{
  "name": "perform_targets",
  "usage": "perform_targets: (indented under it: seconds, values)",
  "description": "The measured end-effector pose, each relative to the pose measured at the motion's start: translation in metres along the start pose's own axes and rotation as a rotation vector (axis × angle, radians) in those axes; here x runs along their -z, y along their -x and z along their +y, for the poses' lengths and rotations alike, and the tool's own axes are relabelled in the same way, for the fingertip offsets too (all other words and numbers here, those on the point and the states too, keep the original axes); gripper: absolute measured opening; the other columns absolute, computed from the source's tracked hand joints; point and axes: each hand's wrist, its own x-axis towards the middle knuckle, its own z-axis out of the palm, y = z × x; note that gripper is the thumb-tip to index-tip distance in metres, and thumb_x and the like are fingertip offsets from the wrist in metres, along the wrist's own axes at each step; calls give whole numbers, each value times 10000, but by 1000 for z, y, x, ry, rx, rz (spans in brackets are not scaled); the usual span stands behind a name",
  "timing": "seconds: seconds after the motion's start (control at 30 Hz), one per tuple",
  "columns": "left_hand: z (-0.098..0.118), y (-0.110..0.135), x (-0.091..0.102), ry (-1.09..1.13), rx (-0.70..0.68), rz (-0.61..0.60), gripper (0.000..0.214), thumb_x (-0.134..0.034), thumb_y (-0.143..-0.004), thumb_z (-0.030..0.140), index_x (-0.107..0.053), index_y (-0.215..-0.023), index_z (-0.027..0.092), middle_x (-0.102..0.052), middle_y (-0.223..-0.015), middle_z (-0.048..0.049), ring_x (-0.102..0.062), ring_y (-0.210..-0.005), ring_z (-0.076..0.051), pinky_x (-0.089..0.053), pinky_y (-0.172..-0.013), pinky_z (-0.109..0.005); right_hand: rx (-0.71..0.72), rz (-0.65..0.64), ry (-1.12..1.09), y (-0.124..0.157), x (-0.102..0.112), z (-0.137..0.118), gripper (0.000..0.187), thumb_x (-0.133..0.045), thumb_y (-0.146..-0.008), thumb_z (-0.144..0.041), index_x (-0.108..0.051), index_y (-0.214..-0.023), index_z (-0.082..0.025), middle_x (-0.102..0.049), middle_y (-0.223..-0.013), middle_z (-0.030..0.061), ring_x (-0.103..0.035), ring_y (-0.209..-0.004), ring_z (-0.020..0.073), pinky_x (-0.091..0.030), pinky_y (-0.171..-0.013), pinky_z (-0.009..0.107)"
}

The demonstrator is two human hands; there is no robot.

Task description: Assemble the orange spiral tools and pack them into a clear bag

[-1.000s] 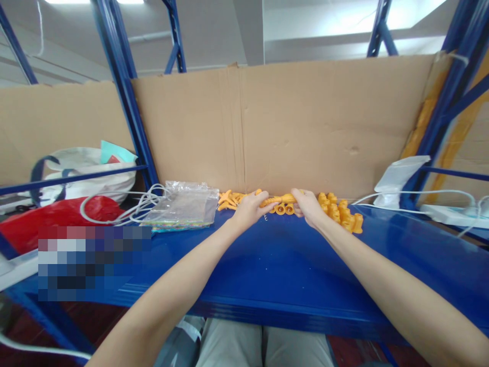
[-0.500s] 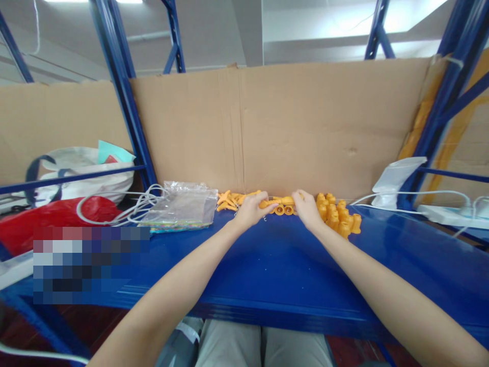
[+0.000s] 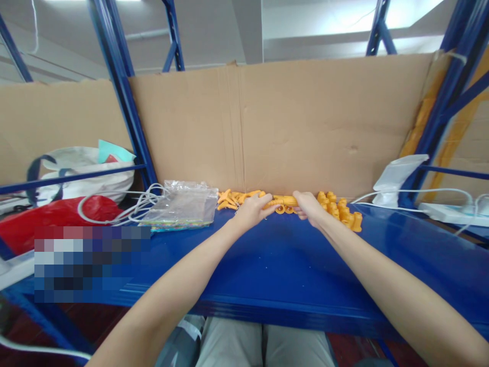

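Near the back of the blue shelf, my left hand [image 3: 252, 210] is closed on the left end of a yellow-orange plastic piece [image 3: 281, 202]. My right hand [image 3: 307, 206] grips its right end, so the piece lies level between both hands. Its exact kind is too small to tell. Just behind and below it are a few round, hollow yellow cups [image 3: 281, 209]. Left of my left hand lies a heap of yellow branched plastic parts [image 3: 228, 199], with small metal bits by it. Several yellow knobbly plastic pieces [image 3: 342, 213] stand beside my right hand.
Clear plastic bags [image 3: 189, 201] lie on the left, next to a coiled white cable [image 3: 147, 196] and a red bag [image 3: 57, 216]. A cardboard panel [image 3: 298, 122] closes the back. A white power strip [image 3: 454, 214] lies at right on the blue shelf [image 3: 282, 265].
My right hand has turned, its fingers now curling under the right end of the yellow piece. My left hand has shifted very slightly to the right and keeps its grip.
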Motion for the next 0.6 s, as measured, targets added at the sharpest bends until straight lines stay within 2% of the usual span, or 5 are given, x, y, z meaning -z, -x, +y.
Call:
perform_targets:
  seconds: [0.17, 0.23, 0.3, 0.43, 0.6]
  values:
    - [-4, -3, 0, 130, 244, -11, 344, -594, -832, 466, -488, -658, 189, -466, -555, 58, -457, -533, -93, -334, -537, -204, 33, -206, -11, -4, 5, -1, 419, -414, -902, -515, -496, -661, -182, -449, -467, -36, -247, -327, 52, -168, -341, 196]
    - [-5, -4, -1, 188, 317, -18, 363, -599, -814, 487, -474, -652, 188, -445, -535, 70, -434, -521, -87, -325, -529, -202, 163, -140, 4, -7, 4, 3, 385, -437, -882, -554, -507, -745, -201, -463, -498, -46, -303, -354, 77, -228, -367, 210]
    - [-5, -4, -1, 236, 361, -32, 385, -598, -805, 503, -452, -639, 188, -429, -526, 76, -419, -519, -85, -319, -527, -201, 373, 5, 103, -9, 2, 9, 321, -477, -867, -528, -496, -774, -222, -435, -498, -63, -358, -404, 104, -277, -420, 220]
    - [1, -4, -2, 285, 363, -69, 376, -615, -795, 478, -438, -633, 189, -433, -538, 73, -419, -533, -89, -320, -528, -203, 718, 263, 384, -11, 3, 20, 299, -442, -887, -368, -415, -623, -231, -410, -526, -38, -419, -528, 135, -305, -554, 251]
    - [6, -3, -2, 225, 237, -45, 319, -622, -818, 412, -459, -659, 188, -479, -579, 56, -446, -545, -94, -347, -552, -206, 645, 337, 497, -14, 4, 18, 371, -371, -875, -264, -318, -509, -243, -344, -470, -27, -362, -492, 141, -259, -551, 279]
